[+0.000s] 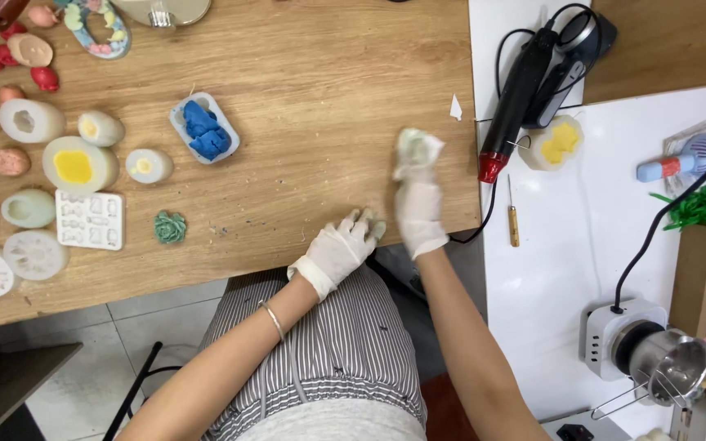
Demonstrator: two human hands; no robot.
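While the person is sitting at the near edge of the wooden worktop [304, 122], the left hand [338, 249], gloved in white, is resting flat on that near edge with fingers loosely spread and gripping nothing. Just beyond it, the right hand [418, 204], also gloved, is closing on a crumpled white cloth [418, 149] and pressing it against the wood near the worktop's right edge. The two hands are lying close together but not touching.

For good wiping, as a judgement: the cloth is best kept bunched under the fingertips, the pressure even, and the strokes directed away from the right edge, since the black heat gun [516, 98] and its cord are lying just past that edge on the white table [549, 269]. The left hand is best kept planted to steady the body.

Farther along, toward the left edge, a blue-filled oval mould [204, 128], a small green flower shape [170, 227], a white multi-cavity mould tray [90, 220] and a yellow-filled round mould [78, 164] are standing well apart from the cloth.
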